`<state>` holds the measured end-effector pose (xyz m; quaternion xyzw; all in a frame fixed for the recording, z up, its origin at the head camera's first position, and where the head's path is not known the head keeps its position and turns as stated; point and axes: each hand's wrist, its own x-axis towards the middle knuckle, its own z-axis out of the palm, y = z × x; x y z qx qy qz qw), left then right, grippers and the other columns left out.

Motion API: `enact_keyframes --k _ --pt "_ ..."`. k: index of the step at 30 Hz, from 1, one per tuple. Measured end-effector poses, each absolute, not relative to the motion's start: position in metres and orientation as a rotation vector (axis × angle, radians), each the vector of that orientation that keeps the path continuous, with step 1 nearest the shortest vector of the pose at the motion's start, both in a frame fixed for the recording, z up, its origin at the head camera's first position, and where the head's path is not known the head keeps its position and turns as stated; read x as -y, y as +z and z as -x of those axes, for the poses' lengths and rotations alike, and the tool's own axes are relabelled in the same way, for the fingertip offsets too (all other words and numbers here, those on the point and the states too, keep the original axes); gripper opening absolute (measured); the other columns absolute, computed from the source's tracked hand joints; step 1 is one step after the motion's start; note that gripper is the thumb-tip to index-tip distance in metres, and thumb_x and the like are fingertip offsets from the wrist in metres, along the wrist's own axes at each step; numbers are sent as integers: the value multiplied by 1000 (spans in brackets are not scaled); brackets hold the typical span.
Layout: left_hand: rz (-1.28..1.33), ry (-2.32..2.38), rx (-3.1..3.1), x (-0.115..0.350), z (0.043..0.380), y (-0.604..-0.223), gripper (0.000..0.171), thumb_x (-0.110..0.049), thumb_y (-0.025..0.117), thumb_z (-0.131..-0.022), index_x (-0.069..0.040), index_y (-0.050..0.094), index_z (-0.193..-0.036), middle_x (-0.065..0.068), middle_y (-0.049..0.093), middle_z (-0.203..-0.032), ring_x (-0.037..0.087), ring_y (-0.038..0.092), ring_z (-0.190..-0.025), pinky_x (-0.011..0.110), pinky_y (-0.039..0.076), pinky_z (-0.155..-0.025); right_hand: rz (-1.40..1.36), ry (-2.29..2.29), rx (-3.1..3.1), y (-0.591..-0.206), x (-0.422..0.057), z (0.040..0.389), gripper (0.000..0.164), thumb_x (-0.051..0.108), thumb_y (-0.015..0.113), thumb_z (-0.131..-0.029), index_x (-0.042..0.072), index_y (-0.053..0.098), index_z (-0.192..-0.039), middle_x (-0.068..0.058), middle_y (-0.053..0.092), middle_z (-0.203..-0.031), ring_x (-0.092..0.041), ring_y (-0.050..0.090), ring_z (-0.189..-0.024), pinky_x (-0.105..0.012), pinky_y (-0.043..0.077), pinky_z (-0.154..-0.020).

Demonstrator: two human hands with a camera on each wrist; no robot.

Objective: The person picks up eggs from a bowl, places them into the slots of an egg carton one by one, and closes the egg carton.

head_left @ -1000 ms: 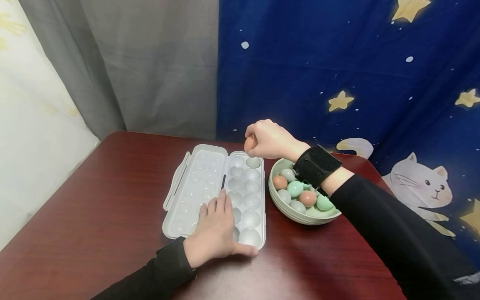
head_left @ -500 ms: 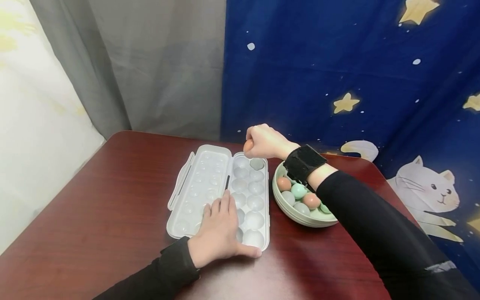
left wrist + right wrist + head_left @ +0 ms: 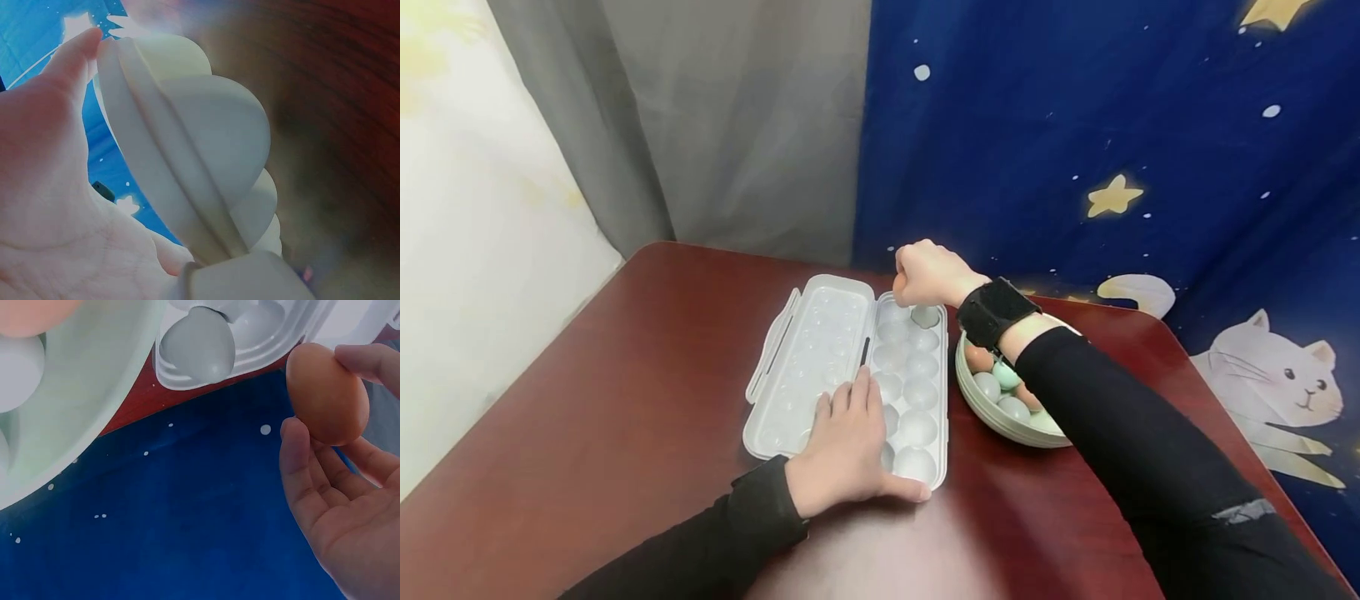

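Note:
A white plastic egg carton (image 3: 820,367) lies open, its lid folded to the left. My left hand (image 3: 847,450) lies over its near end, fingers straight, thumb along the near right corner. From the left wrist, the thumb (image 3: 72,59) touches the rim, with the rounded egg cups (image 3: 215,131) alongside. My right hand (image 3: 928,273) is above the carton's far end and pinches a brown egg (image 3: 328,394) between thumb and fingertips. A pale grey egg (image 3: 200,347) sits in the far right cup. The other cups in sight hold no eggs.
A pale green bowl (image 3: 1000,423) of brown, grey and mint eggs stands right of the carton, partly under my right forearm. The reddish-brown table (image 3: 662,375) ends just beyond the carton, before grey and blue curtains (image 3: 1000,142).
My right hand, with the brown egg, has moved left and slightly lower over the carton's far end. The left hand stays on the near end. The head view has shifted a little.

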<state>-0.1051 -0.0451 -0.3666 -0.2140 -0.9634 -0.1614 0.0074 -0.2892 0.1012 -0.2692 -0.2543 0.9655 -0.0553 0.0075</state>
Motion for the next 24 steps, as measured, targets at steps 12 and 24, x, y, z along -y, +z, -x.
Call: enact_keyframes --k 12,24 --pt "689 -513 2999 46 105 -364 139 -83 73 -53 14 31 -144 30 28 -150 44 37 -126 60 31 -100 766 2 -2962 -276 -87 293 11 6 57 -84 9 58 -74 -2 46 -66 -19 45 -58 -32 36 -51" --pt "678 -525 3006 46 106 -362 140 -83 73 -53 13 31 -145 29 27 -151 44 37 -126 60 30 -101 791 161 -2945 -291 -78 296 9 9 58 -89 7 62 -81 -6 55 -73 -23 52 -64 -39 45 -59"
